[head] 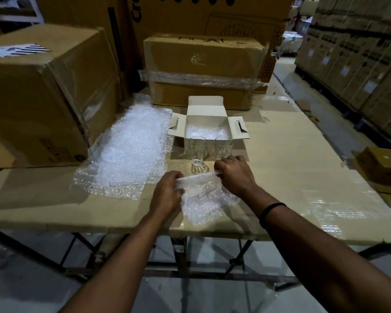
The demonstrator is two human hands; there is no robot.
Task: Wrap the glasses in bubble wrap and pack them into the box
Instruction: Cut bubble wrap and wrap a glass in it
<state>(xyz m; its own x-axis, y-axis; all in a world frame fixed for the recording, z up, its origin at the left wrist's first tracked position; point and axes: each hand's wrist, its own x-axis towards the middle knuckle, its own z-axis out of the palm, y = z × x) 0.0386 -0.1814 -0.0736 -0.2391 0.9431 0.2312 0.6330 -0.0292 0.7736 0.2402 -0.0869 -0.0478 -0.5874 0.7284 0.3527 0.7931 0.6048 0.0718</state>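
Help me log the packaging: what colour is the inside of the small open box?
The small open cardboard box is white inside, clearest in the head view.

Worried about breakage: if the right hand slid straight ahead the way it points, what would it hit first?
Likely the right-hand glass, just beyond the right hand and before the white box; depth is unclear.

large cardboard cartons (38,91) crowd the table's (291,177) far edge.
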